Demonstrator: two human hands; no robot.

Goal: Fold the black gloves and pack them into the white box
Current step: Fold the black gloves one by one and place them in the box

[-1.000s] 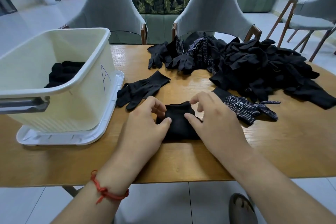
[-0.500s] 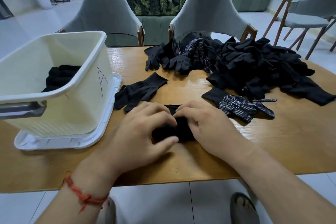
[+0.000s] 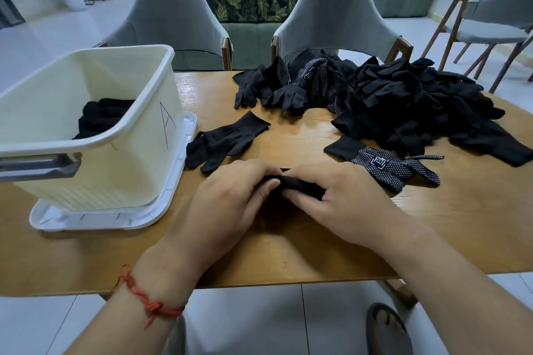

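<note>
Nearest us is a red string bracelet (image 3: 150, 301) on the left wrist. Just past it, near the front edge of the wooden counter (image 3: 288, 253), the left hand (image 3: 227, 202) and right hand (image 3: 340, 199) are both curled round a folded black fabric glove bundle (image 3: 300, 186). Fingers lie over the top and thumbs tuck in on the near side, so neither hand is open; both grip it. The bundle sits on the counter between them, not lifted as far as we can tell. We judge this fold nearly finished and this one not yet packed.

Beyond, a flat black knit glove (image 3: 227, 140) lies unfolded left of centre, and a black glove with white dots (image 3: 389, 166) lies to the right. Neither is touched. On the left, the white plastic box (image 3: 121, 158) stands on a white plastic lid (image 3: 173, 204), with a few folded black gloves (image 3: 101, 118) inside. At far right a large heap of black gloves (image 3: 418, 106) waits. We rate the task early: some packed, most left. Grey padded chairs (image 3: 176, 17) stand behind.
</note>
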